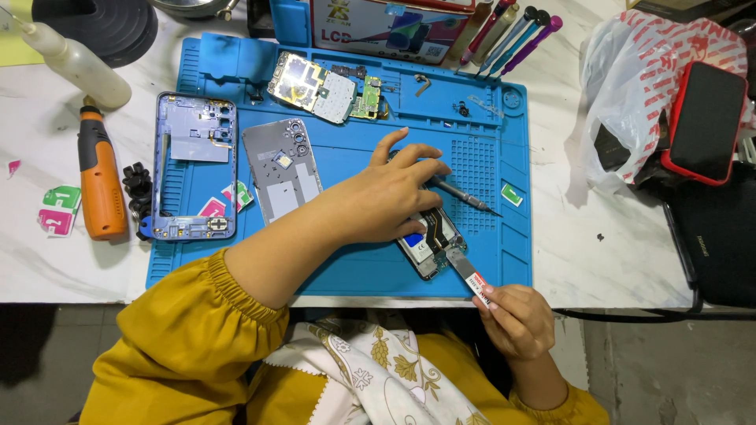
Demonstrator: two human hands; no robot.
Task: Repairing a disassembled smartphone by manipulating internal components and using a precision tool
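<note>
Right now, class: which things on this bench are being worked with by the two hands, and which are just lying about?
In use:
left hand pressing the opened black phone
right hand holding the flat metal pry tool
blue rubber work mat

Lying about:
orange rotary tool
purple phone frame
grey back cover
circuit board
red-cased phone

On the blue work mat there is one opened phone, one blue phone frame, one grey back cover and one circuit board. One metal screwdriver lies there, and one thin metal pry tool. At the top edge stand about five pens or tools. On the table are one orange rotary tool, one squeeze bottle, one white plastic bag and one red-cased phone. Two hands are seen.
</note>
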